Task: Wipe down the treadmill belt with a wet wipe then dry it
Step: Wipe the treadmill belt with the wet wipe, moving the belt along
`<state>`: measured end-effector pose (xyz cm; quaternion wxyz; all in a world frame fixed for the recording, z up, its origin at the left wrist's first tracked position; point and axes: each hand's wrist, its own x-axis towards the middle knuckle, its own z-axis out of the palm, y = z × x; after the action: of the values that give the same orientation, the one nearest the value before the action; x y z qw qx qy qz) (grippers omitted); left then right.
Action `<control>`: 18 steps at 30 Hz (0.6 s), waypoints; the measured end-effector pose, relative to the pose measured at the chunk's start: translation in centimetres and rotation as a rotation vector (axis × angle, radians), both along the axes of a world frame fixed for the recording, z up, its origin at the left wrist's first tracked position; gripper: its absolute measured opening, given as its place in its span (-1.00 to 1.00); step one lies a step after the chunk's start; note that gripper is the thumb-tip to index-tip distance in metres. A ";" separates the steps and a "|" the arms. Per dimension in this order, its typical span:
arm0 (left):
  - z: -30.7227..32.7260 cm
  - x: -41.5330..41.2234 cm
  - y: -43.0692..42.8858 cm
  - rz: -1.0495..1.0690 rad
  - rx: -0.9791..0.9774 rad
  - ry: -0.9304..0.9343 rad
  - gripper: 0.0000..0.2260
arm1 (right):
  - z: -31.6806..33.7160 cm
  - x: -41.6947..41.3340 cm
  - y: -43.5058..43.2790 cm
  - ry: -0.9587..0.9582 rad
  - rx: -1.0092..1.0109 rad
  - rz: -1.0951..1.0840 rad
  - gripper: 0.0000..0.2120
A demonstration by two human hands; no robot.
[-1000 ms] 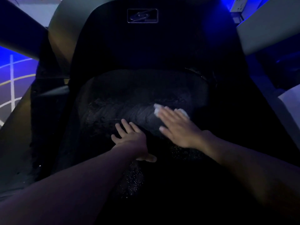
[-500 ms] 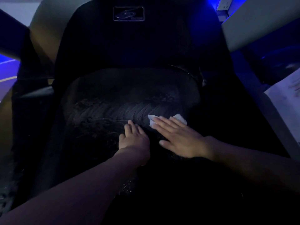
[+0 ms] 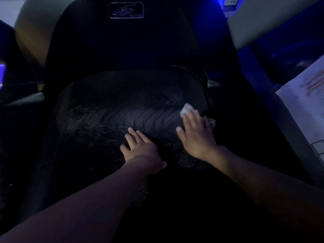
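Note:
The black treadmill belt (image 3: pixel 126 113) fills the dim middle of the head view, its surface streaked with wet marks. My right hand (image 3: pixel 196 134) lies flat with straight fingers on a white wipe (image 3: pixel 186 109), pressing it to the belt near its right edge. Only the wipe's corners show past my fingertips. My left hand (image 3: pixel 142 148) rests flat on the belt to the left of the right hand, fingers spread, holding nothing.
The dark motor cover (image 3: pixel 126 41) with a small logo plate (image 3: pixel 126 10) rises behind the belt. A pale side rail (image 3: pixel 266 20) runs at the upper right. A white printed sheet (image 3: pixel 308 106) lies at the right edge. Blue light glows at both sides.
My right hand has slid the wipe to the right across the belt, away from my left hand. The left hand stays flat in about the same spot.

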<state>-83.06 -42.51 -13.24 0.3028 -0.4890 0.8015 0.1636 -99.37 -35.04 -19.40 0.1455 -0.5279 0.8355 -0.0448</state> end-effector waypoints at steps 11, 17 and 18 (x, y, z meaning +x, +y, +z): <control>-0.5 -0.2 1.4 -0.041 -0.085 0.051 -0.01 | 0.4 -0.2 2.6 0.031 -0.021 0.197 -0.27; -0.6 2.1 1.8 -0.107 -0.132 0.181 -0.04 | 0.2 2.1 3.2 0.070 0.036 0.169 -0.23; -0.7 2.5 1.7 -0.108 -0.093 0.192 -0.01 | 0.2 2.3 4.0 0.063 0.037 0.265 -0.23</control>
<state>-80.53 -40.80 -13.98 0.2101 -0.4406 0.8588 0.1558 -97.04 -31.00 -19.18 0.1334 -0.6322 0.7632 0.0067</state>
